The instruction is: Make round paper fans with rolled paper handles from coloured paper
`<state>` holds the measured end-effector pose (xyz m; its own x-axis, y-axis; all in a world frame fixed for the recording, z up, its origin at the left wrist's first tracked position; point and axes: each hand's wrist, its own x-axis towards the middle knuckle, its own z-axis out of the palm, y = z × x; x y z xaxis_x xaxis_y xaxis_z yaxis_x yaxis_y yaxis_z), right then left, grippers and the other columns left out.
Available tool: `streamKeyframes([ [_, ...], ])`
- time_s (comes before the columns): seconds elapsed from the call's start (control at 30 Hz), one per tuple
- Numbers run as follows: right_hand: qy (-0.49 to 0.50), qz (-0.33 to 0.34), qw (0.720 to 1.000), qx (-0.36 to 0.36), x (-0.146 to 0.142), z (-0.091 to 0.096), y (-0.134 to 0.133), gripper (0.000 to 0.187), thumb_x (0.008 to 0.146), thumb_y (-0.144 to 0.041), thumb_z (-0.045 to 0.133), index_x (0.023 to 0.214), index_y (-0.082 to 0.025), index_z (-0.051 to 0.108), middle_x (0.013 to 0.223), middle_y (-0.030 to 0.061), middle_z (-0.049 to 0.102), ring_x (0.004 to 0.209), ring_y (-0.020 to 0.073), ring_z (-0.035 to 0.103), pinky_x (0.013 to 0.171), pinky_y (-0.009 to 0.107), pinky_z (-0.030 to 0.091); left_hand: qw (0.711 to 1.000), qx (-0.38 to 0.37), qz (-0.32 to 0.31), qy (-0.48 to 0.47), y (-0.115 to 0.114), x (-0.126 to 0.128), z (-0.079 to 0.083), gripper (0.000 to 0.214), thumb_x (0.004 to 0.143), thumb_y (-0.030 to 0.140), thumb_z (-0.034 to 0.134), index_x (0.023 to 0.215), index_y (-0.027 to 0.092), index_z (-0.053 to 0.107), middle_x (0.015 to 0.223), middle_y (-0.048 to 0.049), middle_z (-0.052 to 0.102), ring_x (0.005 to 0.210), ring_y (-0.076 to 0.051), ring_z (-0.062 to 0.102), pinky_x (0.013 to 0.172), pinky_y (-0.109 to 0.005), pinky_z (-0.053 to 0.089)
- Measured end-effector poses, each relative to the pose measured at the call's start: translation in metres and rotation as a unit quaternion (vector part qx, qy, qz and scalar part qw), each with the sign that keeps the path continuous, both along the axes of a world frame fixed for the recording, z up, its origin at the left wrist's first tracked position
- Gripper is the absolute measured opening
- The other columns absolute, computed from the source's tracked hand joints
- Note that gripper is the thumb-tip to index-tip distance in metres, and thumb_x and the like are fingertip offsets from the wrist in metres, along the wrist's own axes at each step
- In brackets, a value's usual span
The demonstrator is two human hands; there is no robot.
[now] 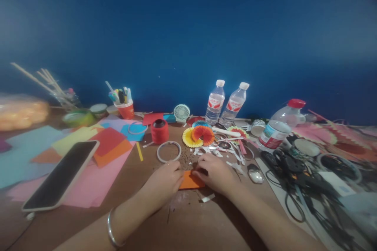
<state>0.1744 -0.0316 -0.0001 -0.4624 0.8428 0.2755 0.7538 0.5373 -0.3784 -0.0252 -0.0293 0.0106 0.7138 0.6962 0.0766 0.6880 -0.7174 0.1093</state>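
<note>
- Left hand [166,178] and right hand [217,174] touch the orange paper [191,181], fingers bent; from here I can't tell if either grips.
- Bottles [215,105] stand by the tabletop's [188,227] back edge.

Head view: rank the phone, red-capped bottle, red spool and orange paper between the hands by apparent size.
Phone
Red-capped bottle
Red spool and orange paper: unsure, paper partly covered

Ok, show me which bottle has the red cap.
The large rightmost bottle: its cap is red, while the left bottle and middle bottle have white ones.
</note>
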Motion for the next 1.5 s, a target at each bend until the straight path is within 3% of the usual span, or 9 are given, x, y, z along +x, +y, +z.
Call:
streamKeyframes([
  [0.1, 0.039, 0.001, 0.998, -0.041, -0.008, -0.001, 0.001, 0.01, 0.076, -0.013, 0.054, 0.078, -0.018, 0.063, 0.08, 0.003, 0.06, 0.078, 0.0141, 0.052, 0.071, 0.024, 0.04, 0.998, -0.03, 0.027, -0.047, 0.006, 0.001, -0.002, 0.025, 0.085, 0.02, 0.038, 0.074, 0.015, 0.06, 0.08, -0.0053, 0.055, 0.078, -0.016, 0.049, 0.071, -0.029, 0.04],
  [0.2, 0.06, -0.013, 0.996, -0.066, -0.01, -0.002, 0.003, 0.009, 0.073, -0.009, 0.056, 0.073, -0.017, 0.061, 0.076, 0.0018, 0.059, 0.075, 0.0136, 0.052, 0.068, 0.023, 0.04, 0.993, -0.049, 0.047, -0.093, 0.011, 0.0, -0.004, 0.018, 0.083, 0.019, 0.043, 0.079, 0.017, 0.06, 0.082, -0.0039, 0.055, 0.082, -0.017, 0.049, 0.075, -0.03, 0.04],
  [0.4, 0.033, 0.004, 0.997, -0.073, -0.009, 0.001, 0.004, 0.013, 0.071, -0.004, 0.054, 0.071, -0.016, 0.057, 0.075, 0.0014, 0.057, 0.072, 0.0129, 0.051, 0.064, 0.022, 0.039, 0.989, -0.069, 0.065, -0.116, 0.014, -0.003, -0.001, 0.015, 0.081, 0.016, 0.044, 0.077, 0.017, 0.059, 0.08, -0.0028, 0.055, 0.081, -0.016, 0.05, 0.075, -0.029, 0.04],
  [0.63, -0.039, 0.07, 0.996, -0.025, -0.004, 0.003, 0.003, 0.014, 0.079, -0.008, 0.048, 0.082, -0.016, 0.06, 0.08, 0.0045, 0.057, 0.081, 0.0154, 0.052, 0.072, 0.025, 0.041, 1.0, 0.002, 0.004, -0.012, 0.016, -0.006, -0.002, 0.014, 0.079, 0.009, 0.043, 0.078, 0.014, 0.056, 0.08, -0.005, 0.056, 0.079, -0.017, 0.05, 0.073, -0.03, 0.04],
  [0.87, -0.108, 0.097, 0.989, 0.027, -0.005, 0.002, 0.0, 0.016, 0.082, -0.012, 0.047, 0.088, -0.016, 0.062, 0.081, 0.0059, 0.058, 0.082, 0.0165, 0.052, 0.073, 0.026, 0.042, 0.99, 0.058, -0.049, 0.12, 0.01, -0.007, 0.005, 0.018, 0.078, 0.003, 0.043, 0.076, 0.012, 0.057, 0.078, -0.0064, 0.059, 0.073, -0.02, 0.053, 0.065, -0.032, 0.042],
  [1.0, -0.129, 0.097, 0.986, 0.039, -0.003, -0.003, 0.001, 0.015, 0.08, -0.011, 0.051, 0.088, -0.016, 0.062, 0.081, 0.0047, 0.058, 0.082, 0.0166, 0.051, 0.07, 0.025, 0.041, 0.989, 0.066, -0.039, 0.13, 0.005, -0.006, 0.007, 0.017, 0.078, 0.003, 0.044, 0.076, 0.012, 0.059, 0.076, -0.0074, 0.06, 0.072, -0.021, 0.055, 0.062, -0.033, 0.043],
  [1.13, -0.144, 0.104, 0.982, 0.058, -0.002, -0.002, 0.0, 0.011, 0.08, -0.013, 0.051, 0.083, -0.015, 0.062, 0.076, 0.0042, 0.057, 0.076, 0.0158, 0.049, 0.065, 0.025, 0.039, 0.989, 0.084, -0.056, 0.108, 0.003, -0.008, 0.004, 0.017, 0.08, 0.007, 0.044, 0.089, 0.013, 0.058, 0.076, -0.0069, 0.058, 0.071, -0.021, 0.055, 0.061, -0.033, 0.043],
  [1.3, -0.157, 0.1, 0.979, 0.085, -0.008, 0.006, -0.009, 0.024, 0.086, -0.021, 0.046, 0.107, -0.024, 0.057, 0.081, 0.004, 0.057, 0.08, 0.0169, 0.047, 0.065, 0.027, 0.034, 0.987, 0.076, -0.07, 0.122, 0.001, -0.008, 0.003, 0.015, 0.079, 0.007, 0.045, 0.084, 0.013, 0.058, 0.08, -0.0074, 0.058, 0.072, -0.021, 0.054, 0.062, -0.034, 0.042],
  [1.5, -0.14, 0.077, 0.986, 0.038, 0.002, 0.012, -0.01, 0.026, 0.077, -0.017, 0.053, 0.099, -0.027, 0.063, 0.084, 0.0034, 0.058, 0.086, 0.0181, 0.046, 0.07, 0.031, 0.03, 0.991, 0.038, -0.028, 0.128, -0.002, -0.008, 0.016, 0.017, 0.078, 0.01, 0.044, 0.079, 0.013, 0.06, 0.074, -0.0076, 0.058, 0.072, -0.021, 0.054, 0.064, -0.034, 0.04],
])
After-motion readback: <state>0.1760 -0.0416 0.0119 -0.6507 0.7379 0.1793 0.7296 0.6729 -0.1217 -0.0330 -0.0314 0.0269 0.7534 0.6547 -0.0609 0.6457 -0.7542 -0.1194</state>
